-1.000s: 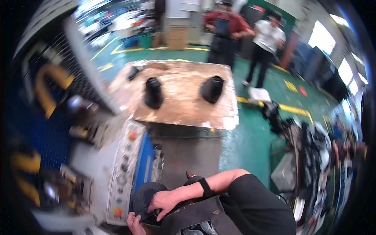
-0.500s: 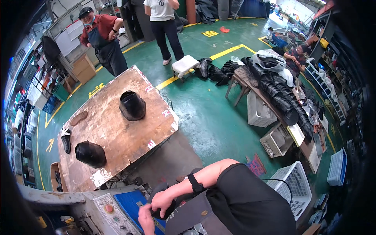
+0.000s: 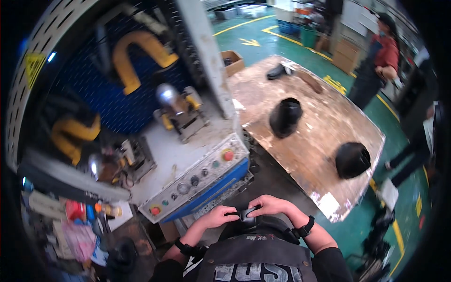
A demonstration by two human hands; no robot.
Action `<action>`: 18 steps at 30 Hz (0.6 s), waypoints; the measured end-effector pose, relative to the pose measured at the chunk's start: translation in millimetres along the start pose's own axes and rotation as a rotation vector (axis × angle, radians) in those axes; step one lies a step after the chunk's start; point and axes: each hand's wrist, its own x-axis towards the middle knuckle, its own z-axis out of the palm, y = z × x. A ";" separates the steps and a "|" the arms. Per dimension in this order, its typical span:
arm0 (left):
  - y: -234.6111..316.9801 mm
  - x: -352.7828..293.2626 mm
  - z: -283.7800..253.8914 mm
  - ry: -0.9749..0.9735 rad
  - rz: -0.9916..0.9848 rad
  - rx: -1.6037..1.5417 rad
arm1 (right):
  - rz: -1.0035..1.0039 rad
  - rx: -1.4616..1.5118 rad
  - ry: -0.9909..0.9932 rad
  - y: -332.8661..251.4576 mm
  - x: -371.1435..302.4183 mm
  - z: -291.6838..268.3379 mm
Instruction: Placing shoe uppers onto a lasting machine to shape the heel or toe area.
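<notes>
In front of my apron, my left hand [image 3: 220, 217] and my right hand [image 3: 269, 207] both grip the edge of a black leather piece [image 3: 247, 217]. Fingers and thumbs pinch it from either side; its lower part blends into the dark apron, so its full shape cannot be made out. Just ahead stands a machine whose control panel [image 3: 195, 178] has red and green buttons. Inside it are two shiny metal forms [image 3: 169, 96] with yellow U-shaped pads [image 3: 136, 51] above. Two black leather boot uppers [image 3: 285, 117] stand apart on the wooden table [image 3: 310, 155] to the right.
A black shoe [image 3: 276, 71] and a brown sole [image 3: 310, 82] lie at the table's far end. An open cardboard box [image 3: 232, 63] is beside it. A person in red [image 3: 383, 56] stands beyond the table. Cloths and clutter [image 3: 77, 237] lie at lower left.
My view has swung left from the table and floor to the machine. My hands, earlier close together at the machine's side, now hold the black leather piece between them before my apron.
</notes>
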 end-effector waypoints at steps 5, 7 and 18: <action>-17.2 -14.8 -12.9 0.176 0.013 -0.169 | -0.005 0.145 -0.088 -7.5 37.8 -20.1; -15.4 -16.4 -27.0 0.165 -0.032 -0.101 | -0.055 0.059 -0.108 -12.2 49.1 -22.3; 16.2 76.2 -53.7 -0.349 -0.059 -0.294 | -0.045 0.111 0.289 4.2 11.8 -16.4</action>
